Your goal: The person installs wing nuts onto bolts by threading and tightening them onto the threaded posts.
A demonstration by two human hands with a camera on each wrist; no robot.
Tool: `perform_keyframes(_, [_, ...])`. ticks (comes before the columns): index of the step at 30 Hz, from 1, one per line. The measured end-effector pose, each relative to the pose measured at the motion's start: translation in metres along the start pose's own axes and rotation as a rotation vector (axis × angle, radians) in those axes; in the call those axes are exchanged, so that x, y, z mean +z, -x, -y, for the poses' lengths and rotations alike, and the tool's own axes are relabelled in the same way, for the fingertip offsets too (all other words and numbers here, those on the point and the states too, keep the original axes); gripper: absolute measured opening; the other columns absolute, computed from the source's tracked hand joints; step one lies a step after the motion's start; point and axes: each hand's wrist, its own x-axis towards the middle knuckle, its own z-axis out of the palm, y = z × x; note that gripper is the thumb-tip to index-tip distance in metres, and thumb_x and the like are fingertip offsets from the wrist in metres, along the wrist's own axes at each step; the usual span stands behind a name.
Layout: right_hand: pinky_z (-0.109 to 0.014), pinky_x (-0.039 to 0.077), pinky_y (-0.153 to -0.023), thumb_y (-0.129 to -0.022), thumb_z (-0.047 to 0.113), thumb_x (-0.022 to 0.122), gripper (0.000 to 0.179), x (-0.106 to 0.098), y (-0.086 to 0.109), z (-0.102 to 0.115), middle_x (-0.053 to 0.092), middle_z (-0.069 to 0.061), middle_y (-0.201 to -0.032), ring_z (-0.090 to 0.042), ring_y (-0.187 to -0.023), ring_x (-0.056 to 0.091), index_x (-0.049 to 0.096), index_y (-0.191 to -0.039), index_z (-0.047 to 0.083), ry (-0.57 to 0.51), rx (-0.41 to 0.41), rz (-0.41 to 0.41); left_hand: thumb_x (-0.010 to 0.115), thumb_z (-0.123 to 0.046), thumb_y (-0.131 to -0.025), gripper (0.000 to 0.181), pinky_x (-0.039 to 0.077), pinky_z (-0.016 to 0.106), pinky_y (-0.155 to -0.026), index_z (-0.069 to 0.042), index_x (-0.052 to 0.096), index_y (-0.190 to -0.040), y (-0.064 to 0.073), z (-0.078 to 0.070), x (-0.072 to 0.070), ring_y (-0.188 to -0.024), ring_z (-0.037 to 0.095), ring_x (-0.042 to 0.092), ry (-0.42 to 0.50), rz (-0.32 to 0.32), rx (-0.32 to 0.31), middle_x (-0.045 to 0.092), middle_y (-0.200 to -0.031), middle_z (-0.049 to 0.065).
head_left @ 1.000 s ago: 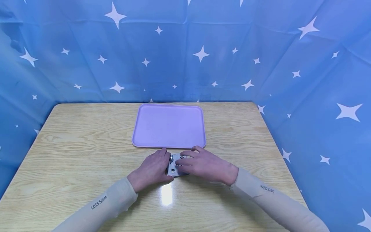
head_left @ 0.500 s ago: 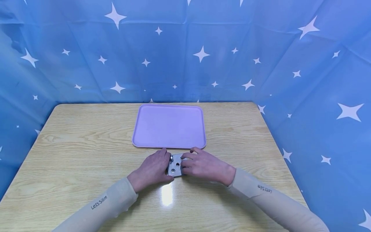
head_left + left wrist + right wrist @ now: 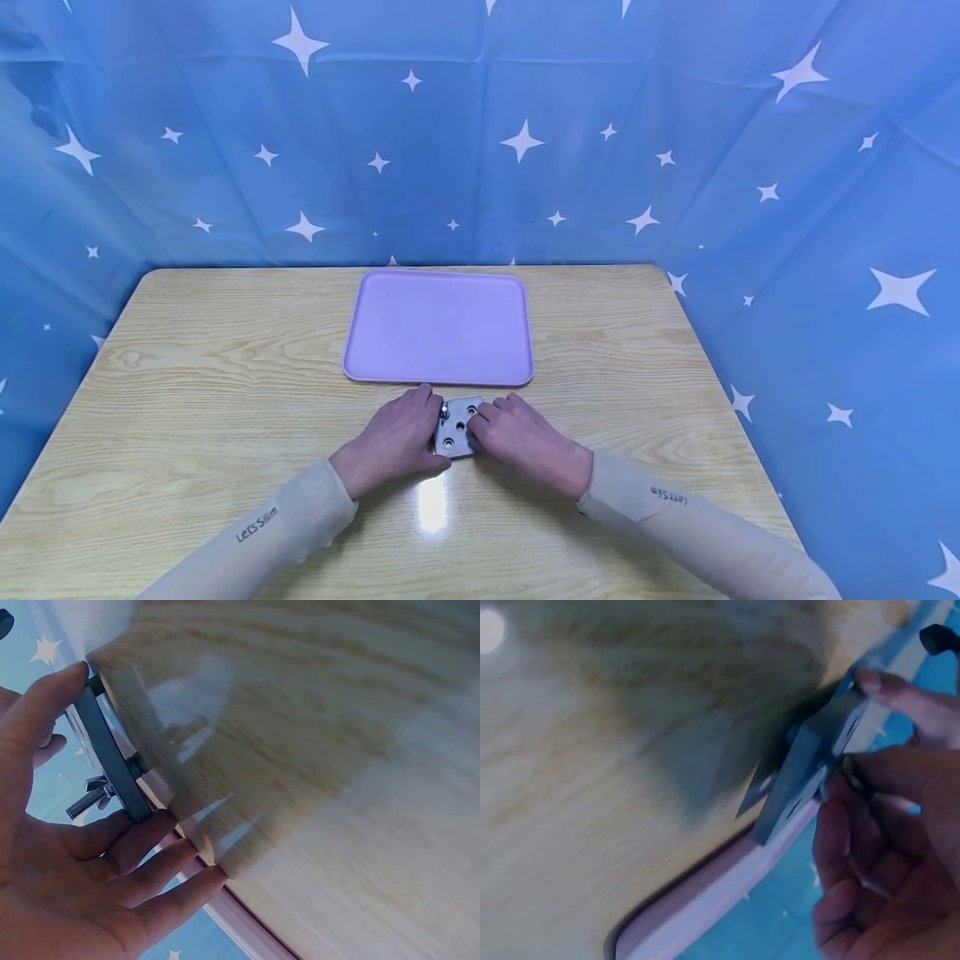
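A grey metal plate (image 3: 453,440) with several round holes lies on the table, close in front of the purple tray. My left hand (image 3: 397,433) grips its left side, thumb at the near edge and fingers at the far edge. In the left wrist view, a wing nut (image 3: 96,784) sits on a threaded bolt (image 3: 84,804) sticking up from the plate, and dark bolt heads (image 3: 135,765) show beneath it. My right hand (image 3: 517,433) is at the plate's right side. Its thumb and index finger pinch a small metal fastener (image 3: 853,774) over the plate's face; the fingers partly hide it.
The purple tray (image 3: 438,329) lies flat behind the hands, with nothing on it. A wood-grain table (image 3: 225,375) spreads around them. A blue curtain with white stars (image 3: 450,125) hangs behind the table and along its sides.
My right hand has drawn back slightly to the right from over the plate, and its fingers have curled into a pinch, uncovering more holes. The left hand and plate have stayed in place.
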Motion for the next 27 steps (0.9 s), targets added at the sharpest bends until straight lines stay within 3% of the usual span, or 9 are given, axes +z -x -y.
perform_keyframes(6, [-0.028,0.038,-0.058,-0.093,0.029,0.077,0.019,0.0,0.001,0.004,0.063,0.003,-0.076,-0.013,-0.062,0.054,0.067,-0.085,0.015,-0.054,0.089,0.002,0.093,-0.046,-0.065,0.065,0.049,0.034,-0.063,-0.003,0.057,-0.098,0.0,0.0,0.001,-0.074,0.016,0.046,0.001,-0.005,0.003,0.045,-0.088,0.003])
perform_keyframes(8, [-0.03,0.042,-0.063,-0.094,0.035,0.075,0.022,-0.001,0.002,0.001,0.065,0.003,-0.081,-0.014,-0.068,0.057,0.069,-0.092,0.014,-0.091,0.085,0.002,0.093,-0.046,-0.065,0.065,0.049,0.034,-0.064,-0.003,0.057,-0.098,0.0,0.0,0.001,-0.074,0.016,0.047,-0.005,-0.007,0.008,0.045,-0.088,0.003])
perform_keyframes(11, [-0.034,0.048,-0.078,-0.094,0.034,0.075,0.026,-0.008,0.004,-0.008,0.07,0.004,-0.1,-0.016,-0.09,0.064,0.071,-0.11,0.015,-0.154,0.012,0.013,0.093,-0.046,-0.065,0.065,0.049,0.034,-0.064,-0.003,0.057,-0.098,0.001,0.001,0.002,-0.074,0.017,0.047,-0.01,-0.013,0.012,0.045,-0.088,0.003])
perform_keyframes(15, [-0.038,0.047,-0.093,-0.094,0.02,0.074,0.031,-0.018,0.006,-0.021,0.067,0.009,-0.126,-0.017,-0.121,0.059,0.071,-0.125,0.021,-0.095,-0.179,0.04,0.092,-0.044,-0.065,0.062,0.049,0.035,-0.064,-0.005,0.057,-0.097,0.001,0.001,0.001,-0.074,0.017,0.047,-0.004,-0.017,0.008,0.045,-0.087,0.002])
perform_keyframes(18, [-0.036,0.047,-0.092,-0.093,0.016,0.075,0.032,-0.02,0.007,-0.025,0.067,0.012,-0.128,-0.016,-0.124,0.058,0.072,-0.124,0.023,-0.008,-0.265,0.055,0.091,-0.044,-0.065,0.061,0.049,0.035,-0.064,-0.005,0.057,-0.097,0.001,0.001,0.001,-0.074,0.016,0.047,-0.003,-0.013,0.004,0.045,-0.087,0.002])
perform_keyframes(27, [-0.035,0.046,-0.093,-0.09,0.015,0.078,0.025,-0.014,0.005,-0.026,0.07,0.014,-0.114,-0.013,-0.116,0.059,0.075,-0.113,0.025,0.071,-0.29,0.054,0.091,-0.044,-0.065,0.061,0.048,0.034,-0.063,-0.005,0.057,-0.097,0.0,0.001,0.0,-0.073,0.016,0.047,0.004,-0.007,0.004,0.045,-0.087,0.002])
